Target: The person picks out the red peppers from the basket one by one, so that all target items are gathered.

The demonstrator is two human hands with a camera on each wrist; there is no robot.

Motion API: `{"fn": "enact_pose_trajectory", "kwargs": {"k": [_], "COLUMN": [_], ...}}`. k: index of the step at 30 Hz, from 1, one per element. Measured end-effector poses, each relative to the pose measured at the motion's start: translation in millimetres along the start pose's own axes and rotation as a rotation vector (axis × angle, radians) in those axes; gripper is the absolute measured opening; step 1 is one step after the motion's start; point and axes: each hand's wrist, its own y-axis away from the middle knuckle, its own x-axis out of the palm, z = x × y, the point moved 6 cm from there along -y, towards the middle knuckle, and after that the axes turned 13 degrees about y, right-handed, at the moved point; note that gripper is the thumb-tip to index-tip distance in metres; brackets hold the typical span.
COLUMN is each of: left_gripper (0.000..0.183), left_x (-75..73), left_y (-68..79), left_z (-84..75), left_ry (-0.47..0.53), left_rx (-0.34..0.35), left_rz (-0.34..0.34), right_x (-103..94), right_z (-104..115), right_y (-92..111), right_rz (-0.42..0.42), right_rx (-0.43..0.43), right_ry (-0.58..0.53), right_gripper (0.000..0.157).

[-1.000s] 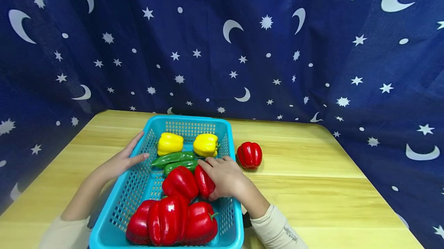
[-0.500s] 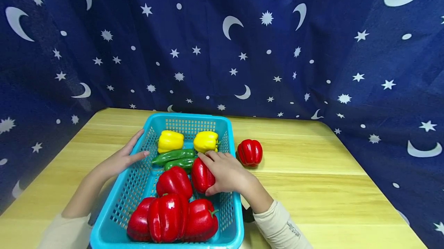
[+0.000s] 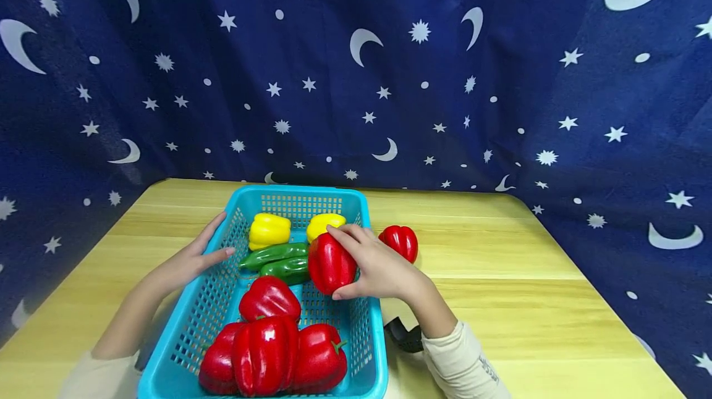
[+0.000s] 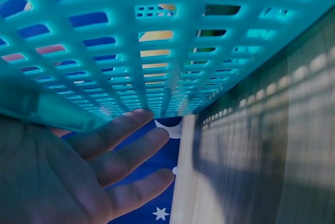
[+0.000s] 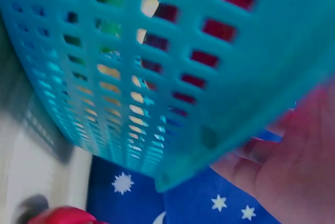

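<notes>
My right hand (image 3: 384, 269) grips a red bell pepper (image 3: 332, 263) between thumb and fingers, over the right side of a blue plastic basket (image 3: 367, 325). On the basket's left rim rests my left hand (image 3: 191, 262), its thumb over the rim; in the left wrist view its fingers (image 4: 125, 164) lie nearly straight outside the wall. Inside the basket are a yellow bell pepper (image 3: 269, 231), another yellow pepper (image 3: 322, 224) partly hidden by the held one, and two long green peppers (image 3: 275, 254). Several red bell peppers (image 3: 264, 352) are heaped at the near end.
A single red bell pepper (image 3: 402, 242) lies on the wooden table (image 3: 500, 300), right of the basket. Behind the table hangs a dark blue cloth (image 3: 334, 109) with moons and stars. A black wrist-worn device (image 3: 405, 335) shows under the right forearm.
My right hand has lifted the red bell pepper up from beside the others and shifted it slightly toward the far end. A neighbouring red pepper has shifted left. The left hand stays at the rim.
</notes>
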Motion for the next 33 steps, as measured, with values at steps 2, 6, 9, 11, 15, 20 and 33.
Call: {"fn": "enact_pose_trajectory", "kwargs": {"k": [2,6,9,11,15,20,33], "left_gripper": [0.080,0.079,0.079,0.079,0.079,0.078,0.079], "left_x": [0.1,0.3,0.1,0.0,0.2,0.8,0.2], "left_y": [0.1,0.8,0.8,0.7,0.7,1.1,0.4], "left_z": [-0.7,-1.3,-0.9,-0.4,-0.1,-0.1,1.1], "left_ry": [0.002,0.016,0.017,0.019,0.016,0.023,0.024], "left_rx": [0.004,0.014,0.014,0.010,0.010,0.016,-0.003], "left_rz": [0.005,0.012,0.012,0.009,0.006,0.005,0.001], "right_x": [-5.6,-16.3,-23.8,-28.4,-35.9,-42.3,-49.3], "right_z": [-4,-11,-18,-23,-33,-45,-80], "right_y": [2,6,9,11,15,19,35], "right_rz": [-0.030,-0.083,-0.119,-0.145,-0.206,-0.269,-0.323], "right_rx": [0.008,0.027,0.045,0.055,0.077,0.110,0.177], "right_ry": [-0.016,-0.035,-0.034,-0.046,-0.079,-0.108,-0.102], "right_gripper": [0.095,0.096,0.096,0.097,0.096,0.094,0.088]}}
